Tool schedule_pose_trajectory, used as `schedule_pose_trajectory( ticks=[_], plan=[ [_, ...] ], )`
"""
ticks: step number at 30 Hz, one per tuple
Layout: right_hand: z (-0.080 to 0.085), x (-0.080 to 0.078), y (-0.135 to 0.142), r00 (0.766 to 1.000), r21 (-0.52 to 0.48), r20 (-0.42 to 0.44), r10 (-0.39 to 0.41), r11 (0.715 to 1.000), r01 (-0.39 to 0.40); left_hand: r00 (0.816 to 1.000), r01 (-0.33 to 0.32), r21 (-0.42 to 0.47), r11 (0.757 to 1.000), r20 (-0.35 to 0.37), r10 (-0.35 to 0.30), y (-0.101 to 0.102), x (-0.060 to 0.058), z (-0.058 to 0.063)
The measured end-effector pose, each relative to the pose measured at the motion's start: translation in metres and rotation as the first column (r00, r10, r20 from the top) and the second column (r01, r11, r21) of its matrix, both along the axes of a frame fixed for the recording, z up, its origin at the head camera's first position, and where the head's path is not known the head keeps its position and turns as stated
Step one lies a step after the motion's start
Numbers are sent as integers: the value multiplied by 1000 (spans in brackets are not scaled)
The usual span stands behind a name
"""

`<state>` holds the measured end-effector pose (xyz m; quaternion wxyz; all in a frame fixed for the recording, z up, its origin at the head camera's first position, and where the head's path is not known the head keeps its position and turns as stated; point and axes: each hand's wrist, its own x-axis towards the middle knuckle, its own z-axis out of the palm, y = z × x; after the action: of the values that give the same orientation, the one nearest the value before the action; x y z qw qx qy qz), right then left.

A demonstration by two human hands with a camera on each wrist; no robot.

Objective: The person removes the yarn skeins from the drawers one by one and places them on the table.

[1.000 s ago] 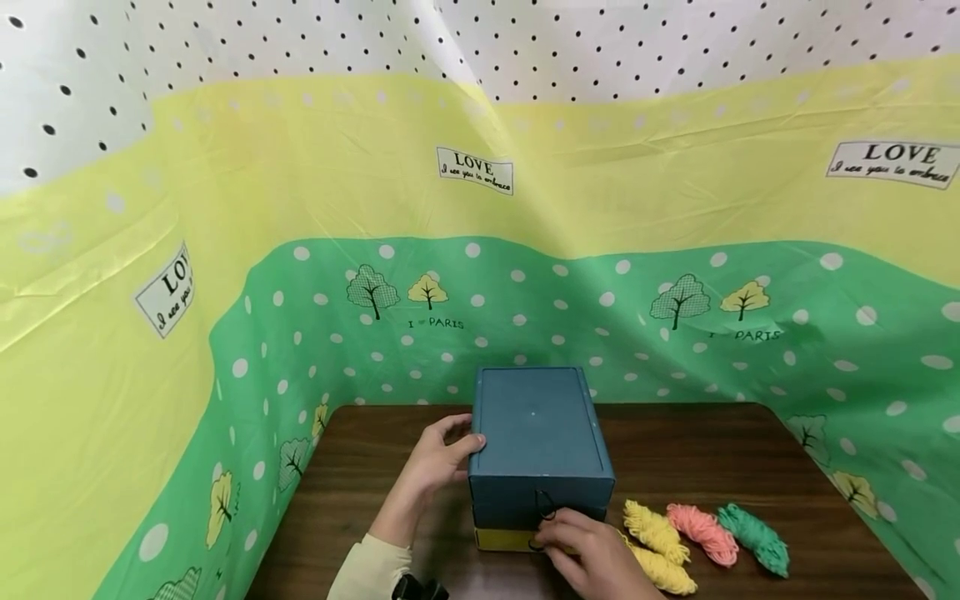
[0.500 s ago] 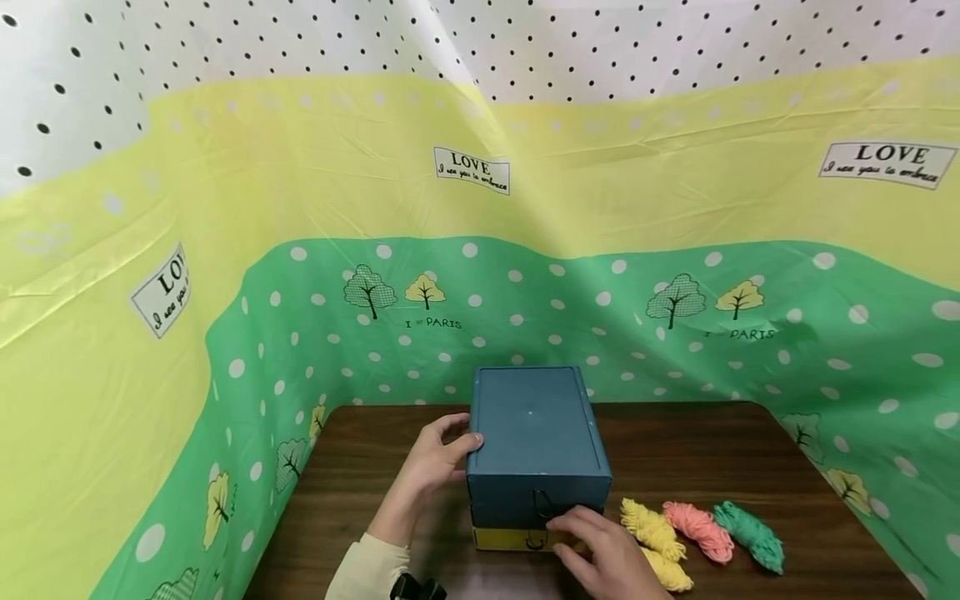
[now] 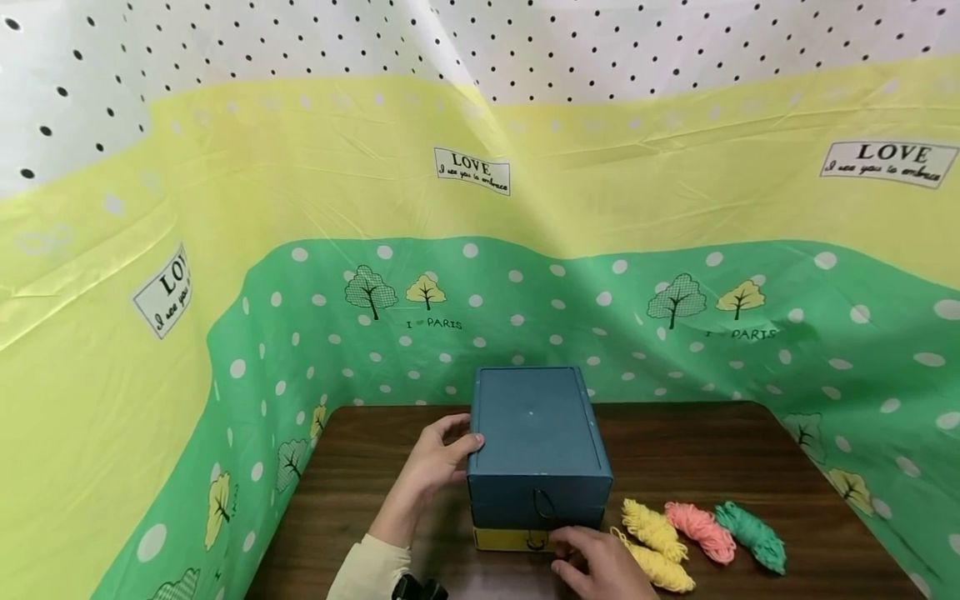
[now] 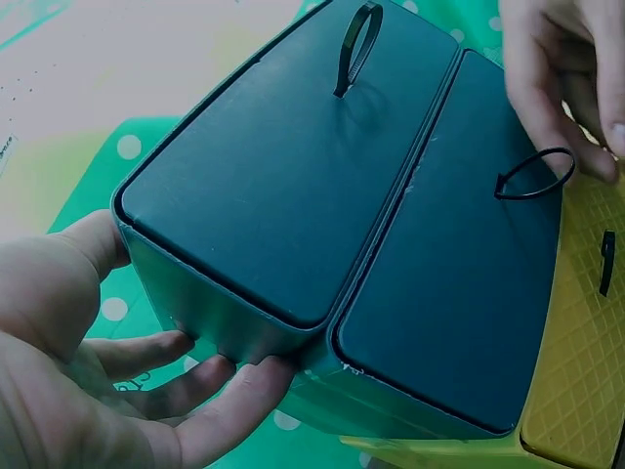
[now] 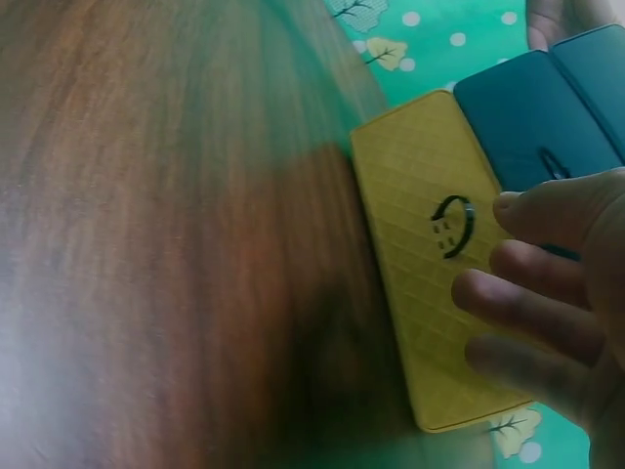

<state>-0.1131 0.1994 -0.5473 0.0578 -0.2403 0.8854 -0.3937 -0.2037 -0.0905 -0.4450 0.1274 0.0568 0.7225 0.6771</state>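
A small drawer box stands on the table, with two blue drawers (image 4: 264, 186) stacked over a yellow drawer (image 5: 420, 293). Each front bears a black loop handle (image 5: 470, 223). All the drawers look pushed in. My left hand (image 3: 437, 454) lies against the box's left side, its thumb at the top edge and its fingertips touching the side wall in the left wrist view. My right hand (image 3: 603, 562) hovers before the yellow drawer's right part, beside the loop, with fingers loosely bent and nothing between them. Its fingers partly cover the yellow front in the right wrist view.
Right of the box lie two yellow yarn skeins (image 3: 654, 531), a pink skein (image 3: 701, 532) and a green skein (image 3: 752, 536). They rest on a dark wooden table (image 3: 690, 450). A patterned curtain (image 3: 525, 300) hangs behind and to the left.
My right hand has come off the yellow drawer's loop handle and shifted a little right, leaving the loop in plain view. My left hand stays against the box.
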Motion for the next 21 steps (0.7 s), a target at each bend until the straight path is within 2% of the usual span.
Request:
schedule_pose_trajectory(
  ticks=[4,8,17,21],
  plan=[
    [-7,-3,-2,998,8,48,43,999,-43,1000,0,-3,1000,1,0,0,0,0],
    [-13,-5,-5,996,25,48,74,997,-75,1000,1,0,1000,5,-1,0,1,0],
    [-19,-8,-11,992,11,97,82,996,-84,1000,-13,11,1000,3,13,1,1,-1],
    [-22,-9,-12,995,52,79,65,996,-69,1000,-10,18,1000,1,10,1,0,-1]
  ],
)
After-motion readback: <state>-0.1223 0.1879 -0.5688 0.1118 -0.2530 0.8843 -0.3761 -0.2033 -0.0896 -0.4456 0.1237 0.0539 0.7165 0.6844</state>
